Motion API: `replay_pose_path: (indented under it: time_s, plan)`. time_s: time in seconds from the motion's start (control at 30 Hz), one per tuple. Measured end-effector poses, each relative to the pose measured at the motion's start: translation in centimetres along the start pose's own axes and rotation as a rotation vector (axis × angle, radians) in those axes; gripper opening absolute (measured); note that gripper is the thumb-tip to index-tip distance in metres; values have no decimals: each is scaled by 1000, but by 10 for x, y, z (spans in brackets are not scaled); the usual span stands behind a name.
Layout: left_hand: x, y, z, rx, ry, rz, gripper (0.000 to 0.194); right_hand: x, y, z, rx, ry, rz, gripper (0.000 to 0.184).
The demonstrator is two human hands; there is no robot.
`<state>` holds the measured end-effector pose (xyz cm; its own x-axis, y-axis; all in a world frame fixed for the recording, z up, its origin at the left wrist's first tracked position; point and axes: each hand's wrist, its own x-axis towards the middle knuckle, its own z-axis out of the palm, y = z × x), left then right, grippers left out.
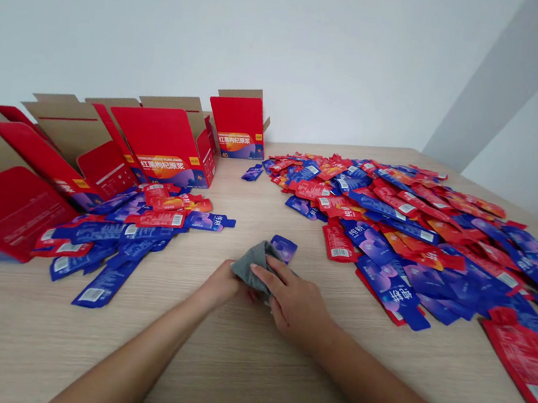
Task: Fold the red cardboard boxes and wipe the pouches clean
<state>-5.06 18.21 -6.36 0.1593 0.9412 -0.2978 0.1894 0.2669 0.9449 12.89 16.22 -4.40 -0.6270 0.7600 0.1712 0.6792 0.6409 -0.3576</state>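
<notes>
Over the middle of the table, both my hands work close together around a grey cloth (256, 261). My right hand (295, 300) is closed on the cloth, its fingers pressed over the top. From beneath the cloth a blue drink pouch (284, 247) sticks out at the far side. My left hand (226, 281) is closed low on the left, around the near end of the pouch; the cloth hides most of its fingers and part of the pouch.
To the right spreads a large heap of red and blue pouches (398, 214). A smaller pile of pouches (128, 231) lies at left, before a row of open red cartons (157, 138). One more open carton (238, 126) stands at the back, near a single blue pouch (252, 172).
</notes>
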Motion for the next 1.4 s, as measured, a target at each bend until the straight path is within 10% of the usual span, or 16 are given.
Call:
replay_pose_path:
  time_s: [0.13,0.37,0.73,1.03,1.4]
  plan:
    - [1,4,-12,-62,-191,-124,9,2,4,5,-44,-28,111,59]
    - [10,-9,3,3,77,-16,30,8,11,16,-71,-51,213,55]
    - [5,-5,-7,-121,128,37,33,14,56,0,-164,32,439,51]
    - [4,-5,-4,-41,140,27,31,7,12,12,-132,-83,203,53]
    - [3,-11,-13,-36,137,55,35,6,84,3,185,341,486,48]
